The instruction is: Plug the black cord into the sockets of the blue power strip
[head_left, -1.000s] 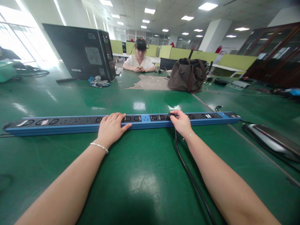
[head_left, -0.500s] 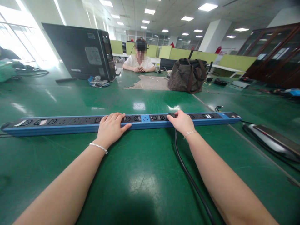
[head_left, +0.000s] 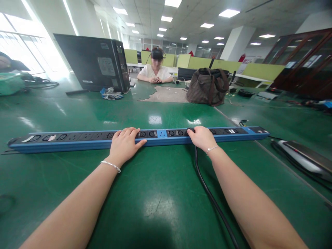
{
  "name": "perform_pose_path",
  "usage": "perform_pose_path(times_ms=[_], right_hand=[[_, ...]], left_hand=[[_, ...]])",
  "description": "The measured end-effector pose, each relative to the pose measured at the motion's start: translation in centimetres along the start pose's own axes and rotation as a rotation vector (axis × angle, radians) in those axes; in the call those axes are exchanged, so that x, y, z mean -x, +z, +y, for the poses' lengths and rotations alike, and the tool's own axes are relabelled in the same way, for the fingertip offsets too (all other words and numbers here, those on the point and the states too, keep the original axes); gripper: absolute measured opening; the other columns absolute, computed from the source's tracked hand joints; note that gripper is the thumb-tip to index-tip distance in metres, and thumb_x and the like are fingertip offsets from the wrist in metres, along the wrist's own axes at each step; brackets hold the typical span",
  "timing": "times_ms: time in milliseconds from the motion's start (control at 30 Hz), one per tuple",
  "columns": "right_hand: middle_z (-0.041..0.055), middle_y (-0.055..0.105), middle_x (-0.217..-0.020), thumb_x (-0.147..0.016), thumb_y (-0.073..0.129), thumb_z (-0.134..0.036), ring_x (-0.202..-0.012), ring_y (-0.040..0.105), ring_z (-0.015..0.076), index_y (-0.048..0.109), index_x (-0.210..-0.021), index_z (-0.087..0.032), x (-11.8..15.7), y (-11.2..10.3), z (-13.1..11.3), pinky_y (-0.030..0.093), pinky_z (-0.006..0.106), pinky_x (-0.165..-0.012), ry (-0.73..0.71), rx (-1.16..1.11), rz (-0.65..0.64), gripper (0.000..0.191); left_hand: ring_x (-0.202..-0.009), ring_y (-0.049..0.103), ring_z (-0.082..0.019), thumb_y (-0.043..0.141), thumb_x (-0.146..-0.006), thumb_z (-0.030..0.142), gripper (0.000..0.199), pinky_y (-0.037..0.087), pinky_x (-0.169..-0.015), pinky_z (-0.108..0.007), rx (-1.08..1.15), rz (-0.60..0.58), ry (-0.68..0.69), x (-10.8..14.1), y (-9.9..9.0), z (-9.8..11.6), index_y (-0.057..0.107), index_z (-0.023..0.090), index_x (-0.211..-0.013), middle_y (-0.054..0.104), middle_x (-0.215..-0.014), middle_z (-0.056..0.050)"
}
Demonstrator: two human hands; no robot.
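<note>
A long blue power strip [head_left: 171,141] with black sockets and one blue socket lies across the green table. My left hand [head_left: 126,143] grips it left of the middle, fingers over the top and thumb along the front edge. To the right of the blue socket, my right hand [head_left: 203,137] is closed on a black plug [head_left: 191,130] at the strip's top face. Most of the plug is hidden by my fingers, so how deep it sits cannot be seen. Its thick black cable [head_left: 207,188] hangs over the front and runs toward me beneath my right forearm.
A black computer case [head_left: 90,65] stands at the back left, with work gloves [head_left: 112,93] before it. A brown bag [head_left: 206,86] sits at the back right. Across the table sits a person [head_left: 155,72]. A silver-and-dark device [head_left: 306,157] with a cable lies at right.
The head view has tilted up slightly, so everything appears a little lower. Both hands keep their places on the strip and the plug.
</note>
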State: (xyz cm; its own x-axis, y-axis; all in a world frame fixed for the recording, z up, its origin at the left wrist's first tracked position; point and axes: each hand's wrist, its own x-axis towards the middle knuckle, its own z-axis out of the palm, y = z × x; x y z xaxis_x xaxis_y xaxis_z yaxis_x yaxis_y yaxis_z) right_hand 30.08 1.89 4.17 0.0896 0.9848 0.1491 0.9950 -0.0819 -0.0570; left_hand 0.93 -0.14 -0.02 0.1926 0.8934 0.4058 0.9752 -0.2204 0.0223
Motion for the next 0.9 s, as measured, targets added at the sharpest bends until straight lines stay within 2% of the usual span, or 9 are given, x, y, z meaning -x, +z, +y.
perform_pose_path(times_ms=[167, 433, 600, 700, 767, 833, 900], right_hand=[[0.0135, 0.067, -0.086, -0.086, 0.036, -0.042, -0.079, 0.060, 0.0213, 0.065, -0.076, -0.014, -0.1, 0.2, 0.2, 0.038, 0.028, -0.067, -0.025, 0.010, 0.029, 0.042], [0.0098, 0.065, -0.074, -0.083, 0.039, -0.044, -0.069, 0.057, 0.0193, 0.061, -0.064, -0.017, -0.1, 0.8, 0.7, 0.034, 0.028, -0.059, -0.017, -0.029, 0.111, 0.040], [0.0108, 0.065, -0.076, -0.083, 0.039, -0.043, -0.072, 0.058, 0.0203, 0.058, -0.061, -0.018, 0.2, 1.3, 0.5, 0.035, 0.028, -0.060, -0.002, -0.043, 0.162, 0.038], [0.0101, 0.064, -0.071, -0.081, 0.042, -0.044, -0.071, 0.059, 0.0204, 0.054, -0.056, -0.019, 0.0, 1.4, 0.7, 0.037, 0.028, -0.060, -0.002, -0.091, 0.165, 0.037], [0.0084, 0.063, -0.065, -0.080, 0.045, -0.044, -0.068, 0.059, 0.0192, 0.053, -0.055, -0.019, -0.3, 0.9, 1.1, 0.039, 0.027, -0.059, 0.003, -0.225, 0.168, 0.036], [0.0056, 0.061, -0.061, -0.081, 0.046, -0.044, -0.064, 0.060, 0.0168, 0.054, -0.061, -0.018, -0.6, 0.0, 1.8, 0.041, 0.025, -0.056, 0.029, -0.478, 0.191, 0.034], [0.0037, 0.061, -0.062, -0.083, 0.043, -0.049, -0.061, 0.060, 0.0150, 0.055, -0.070, -0.017, -0.9, -1.3, 2.6, 0.042, 0.024, -0.055, 0.071, -0.717, 0.290, 0.036]], left_hand=[[-0.116, 0.047, -0.026, 0.035, -0.084, 0.058, 0.057, 0.028, -0.100, -0.041, 0.007, -0.012, -0.012, 0.0, 0.0, 0.0, 0.051, 0.022, -0.124, 0.055, -0.127, -0.009], [-0.117, 0.046, -0.026, 0.035, -0.084, 0.059, 0.056, 0.029, -0.098, -0.042, 0.021, 0.003, -0.003, 0.0, 0.0, 0.0, 0.052, 0.022, -0.122, 0.055, -0.125, -0.009], [-0.115, 0.047, -0.026, 0.035, -0.084, 0.058, 0.056, 0.030, -0.097, -0.043, 0.029, -0.004, -0.002, 0.0, -0.1, 0.0, 0.052, 0.021, -0.122, 0.055, -0.125, -0.008], [-0.114, 0.048, -0.026, 0.035, -0.084, 0.059, 0.056, 0.030, -0.097, -0.042, 0.028, 0.000, -0.003, 0.0, -0.1, 0.1, 0.052, 0.021, -0.122, 0.056, -0.124, -0.008], [-0.114, 0.048, -0.026, 0.036, -0.084, 0.058, 0.055, 0.031, -0.097, -0.042, 0.031, 0.004, -0.003, 0.0, -0.1, 0.1, 0.052, 0.021, -0.121, 0.056, -0.124, -0.008], [-0.114, 0.048, -0.026, 0.036, -0.084, 0.058, 0.055, 0.030, -0.097, -0.042, 0.035, 0.010, -0.003, 0.0, 0.0, 0.0, 0.052, 0.021, -0.121, 0.056, -0.124, -0.008], [-0.115, 0.047, -0.026, 0.036, -0.084, 0.058, 0.056, 0.030, -0.097, -0.042, 0.038, 0.014, 0.000, 0.0, 0.0, 0.0, 0.052, 0.021, -0.122, 0.056, -0.124, -0.008]])
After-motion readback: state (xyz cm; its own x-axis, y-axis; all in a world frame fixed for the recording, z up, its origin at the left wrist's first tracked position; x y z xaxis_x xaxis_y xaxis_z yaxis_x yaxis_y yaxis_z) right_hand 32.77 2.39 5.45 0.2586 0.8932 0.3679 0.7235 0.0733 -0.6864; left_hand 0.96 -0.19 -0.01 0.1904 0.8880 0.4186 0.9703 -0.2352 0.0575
